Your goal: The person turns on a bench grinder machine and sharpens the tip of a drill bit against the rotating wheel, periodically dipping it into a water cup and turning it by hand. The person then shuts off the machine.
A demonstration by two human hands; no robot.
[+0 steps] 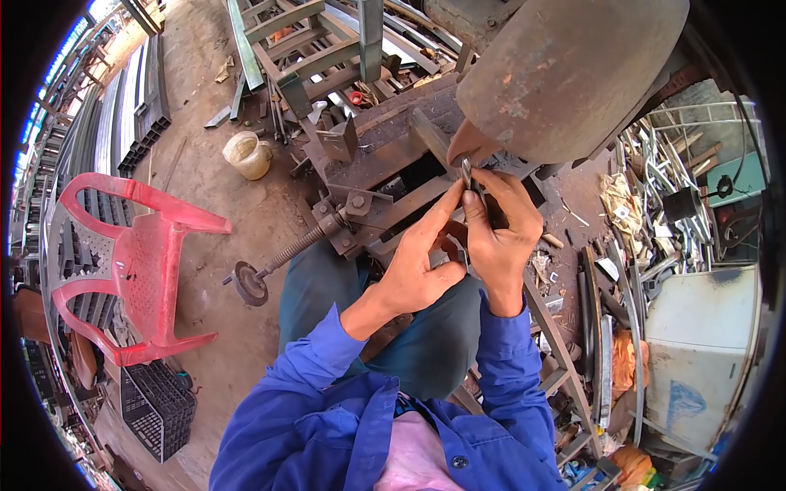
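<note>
A short metal drill bit [467, 172] points up between my hands, its fluted tip close to the lower edge of a rusty machine guard [548, 90]. My right hand [506, 233] pinches the bit between thumb and fingers. From the other side, the fingertips of my left hand [422, 260] press on the bit, with the thumb held lower and apart from it. The lower end of the bit is hidden by my fingers. Below the guard lies the machine's steel base with a vise screw [304, 237] and a round handwheel [249, 283].
On the left stand a red plastic chair [147, 270], a black crate [160, 409] and a dirty bucket [247, 155]. Stacked steel tubes [147, 98] lie behind. Metal scraps and a white panel [700, 344] crowd the right. A steel frame [307, 41] is ahead.
</note>
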